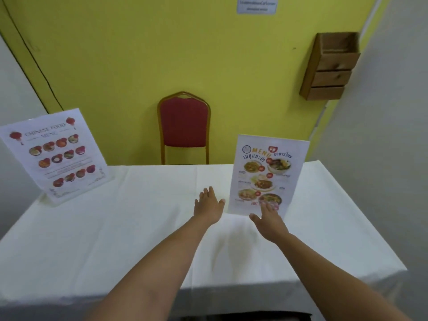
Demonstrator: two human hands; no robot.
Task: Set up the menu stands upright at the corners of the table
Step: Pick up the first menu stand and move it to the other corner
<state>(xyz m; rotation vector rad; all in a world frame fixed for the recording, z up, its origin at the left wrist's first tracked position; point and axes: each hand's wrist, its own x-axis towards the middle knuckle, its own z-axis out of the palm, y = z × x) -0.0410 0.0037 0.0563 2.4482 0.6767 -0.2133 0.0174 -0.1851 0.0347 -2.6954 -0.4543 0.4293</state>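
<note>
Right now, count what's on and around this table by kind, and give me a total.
Menu stands: 2, Chinese food menu, Thai menu
Tables: 1
Chairs: 1
Wall boxes: 1
Wall signs: 1
Total: 6

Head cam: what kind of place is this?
Probably a restaurant or banquet-style dining room, maybe staged. A white-clothed table carries two standing food menus: a Chinese food menu at the far left corner and a Thai menu to the right. A red padded banquet chair stands behind it.
</note>
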